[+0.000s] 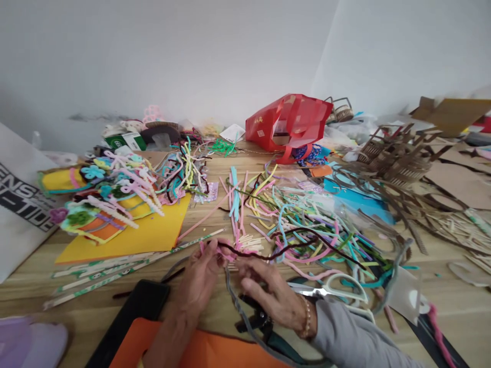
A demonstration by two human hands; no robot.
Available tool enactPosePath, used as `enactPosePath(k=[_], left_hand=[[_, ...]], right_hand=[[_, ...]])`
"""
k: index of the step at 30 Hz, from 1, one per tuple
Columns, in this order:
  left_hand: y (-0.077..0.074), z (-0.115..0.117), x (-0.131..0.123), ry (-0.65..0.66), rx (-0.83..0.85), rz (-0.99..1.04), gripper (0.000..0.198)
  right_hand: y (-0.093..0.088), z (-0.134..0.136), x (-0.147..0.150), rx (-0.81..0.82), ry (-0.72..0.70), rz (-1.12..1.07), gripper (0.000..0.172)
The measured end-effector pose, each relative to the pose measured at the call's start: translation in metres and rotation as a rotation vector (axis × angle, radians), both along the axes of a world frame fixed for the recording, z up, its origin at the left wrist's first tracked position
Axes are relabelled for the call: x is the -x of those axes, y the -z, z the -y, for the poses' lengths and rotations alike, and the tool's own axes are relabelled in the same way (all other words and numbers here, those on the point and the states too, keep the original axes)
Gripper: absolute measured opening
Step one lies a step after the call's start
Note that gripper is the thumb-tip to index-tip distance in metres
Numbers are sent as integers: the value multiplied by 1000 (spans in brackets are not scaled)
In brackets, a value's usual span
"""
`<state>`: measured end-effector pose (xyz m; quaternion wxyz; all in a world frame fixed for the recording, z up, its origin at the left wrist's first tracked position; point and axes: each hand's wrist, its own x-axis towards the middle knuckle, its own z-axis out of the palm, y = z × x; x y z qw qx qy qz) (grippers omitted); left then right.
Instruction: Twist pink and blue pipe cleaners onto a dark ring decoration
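Low over the table, my left hand (199, 281) pinches a small pink pipe-cleaner piece (219, 251) between thumb and fingertips. A long dark brown pipe cleaner (268, 255) runs from those fingertips to the right, above my other hand. My right hand (268, 294) is beside it, thumb and fingers apart, with nothing visible gripped. Between the hands hangs a grey pipe cleaner (235, 301), curving down toward me. Beneath my right hand lie black-handled pliers or cutters (259, 319), partly covered. White-handled scissors (337, 287) rest just right of that hand.
Loose coloured pipe cleaners (307, 214) pile up ahead to the right. Finished pipe-cleaner flower pieces (111, 189) lie on yellow sheets (153, 240) at left. A red bag (284, 122) stands at the back, small woven baskets (399, 153) at right. A black phone (141, 306) lies near my left forearm.
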<state>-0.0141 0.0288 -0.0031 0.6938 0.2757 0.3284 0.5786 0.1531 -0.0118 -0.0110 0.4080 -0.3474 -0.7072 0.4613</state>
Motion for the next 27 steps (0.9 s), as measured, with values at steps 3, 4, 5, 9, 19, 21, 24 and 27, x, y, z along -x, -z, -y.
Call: enactPosePath(k=[3, 4, 5, 9, 19, 21, 24, 27], left_hand=[[1, -1, 1, -36, -2, 1, 17], [2, -1, 1, -51, -7, -10, 17], [3, -2, 1, -64, -13, -23, 18], [3, -3, 0, -98, -19, -53, 19], [-6, 7, 3, 55, 3, -390, 27], [-8, 8, 3, 111, -2, -478, 28], [-11, 9, 2, 124, -25, -548, 29], [-11, 9, 2, 170, -25, -593, 32]], right_hand=[[6, -8, 2, 292, 45, -262, 36], [7, -10, 3, 351, 72, -355, 39], [8, -13, 3, 395, 101, -437, 41], [3, -20, 0, 494, 172, -589, 40], [2, -30, -10, 487, 317, -632, 30], [2, -26, -8, 419, 313, -515, 34], [3, -23, -5, 362, 322, -450, 38], [6, -23, -6, 357, 327, -439, 37]])
